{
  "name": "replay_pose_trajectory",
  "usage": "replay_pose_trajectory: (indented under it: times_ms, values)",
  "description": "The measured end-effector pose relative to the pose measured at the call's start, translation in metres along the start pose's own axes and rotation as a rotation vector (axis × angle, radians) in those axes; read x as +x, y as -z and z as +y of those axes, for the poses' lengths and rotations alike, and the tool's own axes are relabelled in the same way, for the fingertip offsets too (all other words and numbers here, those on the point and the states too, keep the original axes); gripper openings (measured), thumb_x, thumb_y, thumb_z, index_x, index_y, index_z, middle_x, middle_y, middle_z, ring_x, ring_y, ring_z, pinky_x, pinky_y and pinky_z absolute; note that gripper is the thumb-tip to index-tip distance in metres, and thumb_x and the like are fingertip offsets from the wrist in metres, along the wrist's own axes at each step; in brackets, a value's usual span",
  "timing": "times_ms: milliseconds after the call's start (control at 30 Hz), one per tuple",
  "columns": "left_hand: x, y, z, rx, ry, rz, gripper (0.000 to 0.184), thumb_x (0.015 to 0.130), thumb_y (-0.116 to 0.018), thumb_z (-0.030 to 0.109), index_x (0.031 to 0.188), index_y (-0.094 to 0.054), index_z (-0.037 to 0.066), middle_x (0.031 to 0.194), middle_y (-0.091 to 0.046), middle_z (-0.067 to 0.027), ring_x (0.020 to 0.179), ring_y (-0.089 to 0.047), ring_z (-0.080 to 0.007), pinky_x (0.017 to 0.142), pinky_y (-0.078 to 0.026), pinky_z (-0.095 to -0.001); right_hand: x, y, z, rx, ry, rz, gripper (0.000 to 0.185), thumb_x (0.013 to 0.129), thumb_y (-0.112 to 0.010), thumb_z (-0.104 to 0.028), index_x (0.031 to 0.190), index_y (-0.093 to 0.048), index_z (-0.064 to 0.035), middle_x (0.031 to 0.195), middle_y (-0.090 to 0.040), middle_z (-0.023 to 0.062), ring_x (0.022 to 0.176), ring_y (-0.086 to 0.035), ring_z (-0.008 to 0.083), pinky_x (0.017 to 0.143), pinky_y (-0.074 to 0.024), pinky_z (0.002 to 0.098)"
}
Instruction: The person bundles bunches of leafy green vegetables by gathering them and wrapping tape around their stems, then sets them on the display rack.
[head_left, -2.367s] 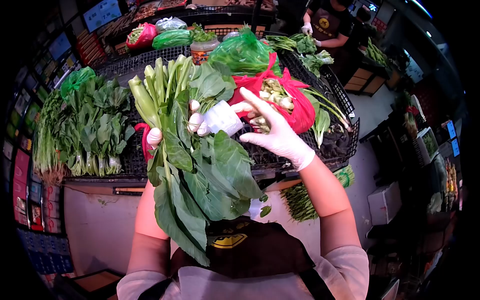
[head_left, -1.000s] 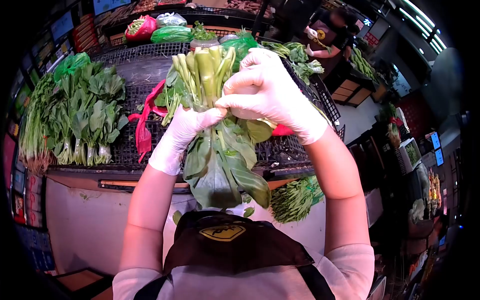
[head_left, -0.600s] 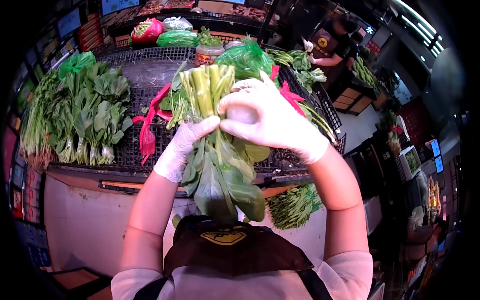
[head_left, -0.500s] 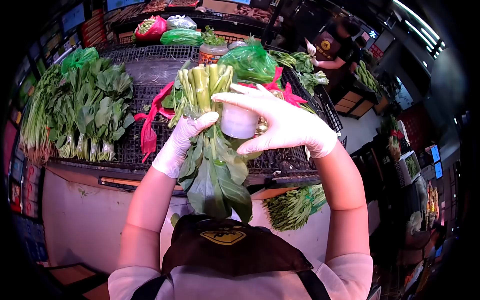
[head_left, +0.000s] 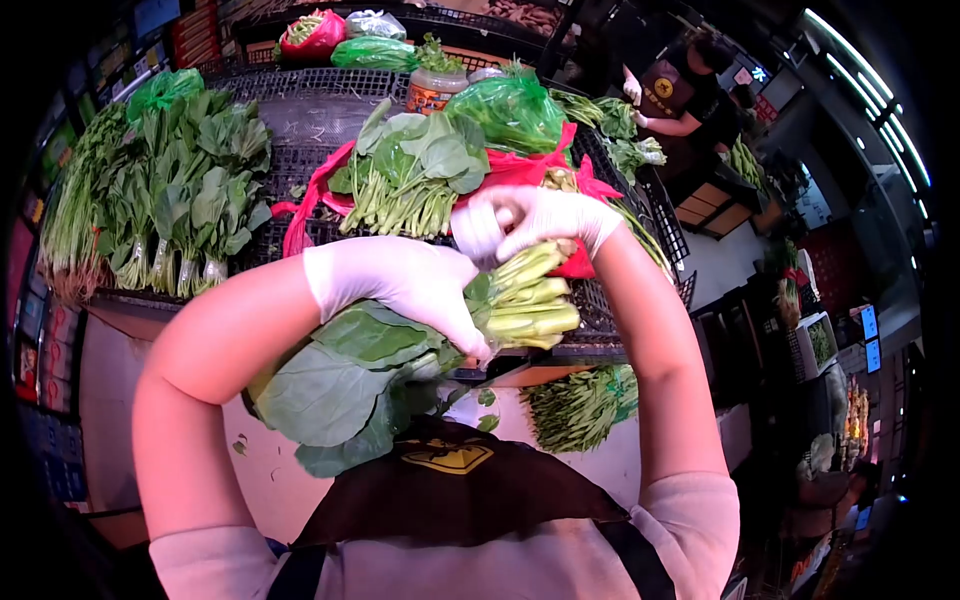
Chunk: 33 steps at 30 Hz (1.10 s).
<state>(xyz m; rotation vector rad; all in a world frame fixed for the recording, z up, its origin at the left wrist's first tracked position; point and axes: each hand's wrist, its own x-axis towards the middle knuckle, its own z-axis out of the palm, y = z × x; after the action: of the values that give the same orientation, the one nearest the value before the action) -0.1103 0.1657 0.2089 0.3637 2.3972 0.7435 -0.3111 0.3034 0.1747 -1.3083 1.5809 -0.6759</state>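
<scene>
Low in front of my chest, my left hand point(head_left: 405, 285) is wrapped round a bunch of leafy greens point(head_left: 345, 380). Broad leaves hang to the left, and thick pale stems point(head_left: 530, 312) point right. My right hand point(head_left: 555, 220), gloved in white like the left, grips a roll of tape point(head_left: 478, 232) just above the stems. The thumb and fingers curl round the roll; whether tape runs from it to the bunch I cannot tell. Behind both hands lies a pile of smaller greens point(head_left: 410, 175) on an opened red plastic bag point(head_left: 320, 200).
Several taped bundles of greens point(head_left: 185, 200) stand on the left of the black crate-like counter point(head_left: 305, 125). A jar point(head_left: 435, 90) and a green bag of vegetables point(head_left: 510, 115) are at the back. More greens point(head_left: 580, 408) sit below the counter edge. A co-worker point(head_left: 680, 95) stands back right.
The bunch has turned from stems up to stems pointing right. My left arm has swung outward, elbow raised. My right hand has closed further round the tape roll, uncovering the pile behind.
</scene>
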Motion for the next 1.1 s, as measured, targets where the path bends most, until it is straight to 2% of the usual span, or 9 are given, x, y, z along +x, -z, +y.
replay_pose_trajectory:
  times_ms: [100,267,433,533,633,800,867,967,1100]
  values:
    - [0.024,-0.004,-0.037,0.003,0.190,-0.086,0.085,0.062,-0.069,0.062,0.108,-0.062,-0.009,0.109,-0.064,-0.0221,0.098,-0.062,-0.0308,0.087,-0.047,-0.0370,-0.011,-0.025,-0.070,0.267,0.358,0.456,0.047,0.074,-0.075,-0.018,0.116,-0.059,-0.0050,0.104,-0.064,0.0040,0.096,-0.060,0.0105,0.084,-0.0487,0.0264]
    - [-0.018,0.028,-0.092,-0.454,0.303,0.319,0.070,0.067,-0.072,0.050,0.113,-0.062,-0.003,0.109,-0.065,-0.0147,0.094,-0.062,-0.0223,0.088,-0.046,-0.0333,-0.038,-0.107,-0.045,-0.462,0.369,0.674,0.052,0.070,-0.076,-0.027,0.115,-0.062,-0.0038,0.100,-0.067,0.0076,0.094,-0.064,0.0179,0.115,-0.0053,0.0509]
    - [-0.038,0.025,-0.027,-0.332,0.064,0.211,0.082,0.064,-0.081,0.046,0.124,-0.052,-0.003,0.116,-0.061,-0.0161,0.105,-0.058,-0.0205,0.094,-0.044,-0.0299,-0.019,-0.099,0.027,-0.617,0.417,0.394,0.057,0.082,-0.067,-0.023,0.131,-0.048,-0.0020,0.121,-0.060,0.0128,0.119,-0.052,0.0243,0.112,-0.0232,0.0441]
    - [-0.019,0.015,0.012,-0.274,-0.129,-0.197,0.068,0.068,-0.080,0.045,0.114,-0.060,0.000,0.105,-0.065,-0.0114,0.098,-0.059,-0.0178,0.087,-0.046,-0.0319,-0.010,-0.054,-0.007,0.282,0.197,0.092,0.073,0.074,-0.075,-0.010,0.137,-0.038,-0.0034,0.128,-0.053,0.0102,0.118,-0.050,0.0176,0.102,-0.0407,0.0322]
    - [0.006,0.001,-0.024,-0.194,0.092,-0.098,0.055,0.073,-0.076,0.044,0.107,-0.064,0.002,0.103,-0.066,-0.0068,0.093,-0.059,-0.0167,0.087,-0.045,-0.0310,-0.025,-0.043,-0.091,0.112,0.469,0.432,0.069,0.066,-0.079,-0.007,0.128,-0.050,-0.0043,0.127,-0.054,0.0090,0.107,-0.056,0.0155,0.093,-0.0473,0.0339]
    - [-0.037,0.043,-0.060,-0.838,0.175,0.380,0.057,0.077,-0.073,0.031,0.118,-0.057,-0.005,0.105,-0.065,-0.0141,0.100,-0.061,-0.0186,0.089,-0.048,-0.0316,-0.047,-0.095,-0.083,-0.490,0.587,0.484,0.036,0.065,-0.079,-0.029,0.097,-0.071,-0.0123,0.099,-0.070,0.0045,0.110,-0.060,0.0223,0.114,0.0043,0.0522]
    - [-0.052,0.049,-0.060,-0.911,0.010,0.386,0.055,0.076,-0.073,0.028,0.118,-0.057,-0.003,0.106,-0.064,-0.0135,0.097,-0.061,-0.0180,0.088,-0.049,-0.0299,-0.035,-0.104,-0.034,-0.271,0.438,0.663,0.022,0.072,-0.075,-0.026,0.090,-0.072,-0.0138,0.082,-0.070,-0.0005,0.109,-0.061,0.0236,0.114,0.0040,0.0523]
    - [-0.040,0.033,-0.012,-0.560,-0.097,0.301,0.063,0.074,-0.075,0.035,0.119,-0.055,-0.004,0.105,-0.065,-0.0122,0.096,-0.062,-0.0174,0.087,-0.049,-0.0308,-0.007,-0.109,-0.003,0.129,0.242,0.608,0.035,0.083,-0.065,-0.016,0.117,-0.057,-0.0098,0.107,-0.062,0.0030,0.113,-0.055,0.0178,0.115,-0.0163,0.0431]
    - [-0.018,0.023,0.021,0.253,-0.085,0.404,0.087,0.071,-0.066,0.061,0.120,-0.051,-0.010,0.096,-0.065,-0.0234,0.091,-0.064,-0.0338,0.086,-0.048,-0.0353,0.018,-0.114,0.020,0.607,0.677,0.586,0.046,0.097,-0.047,-0.022,0.137,-0.034,-0.0067,0.129,-0.047,0.0079,0.121,-0.045,0.0188,0.106,-0.0329,0.0364]
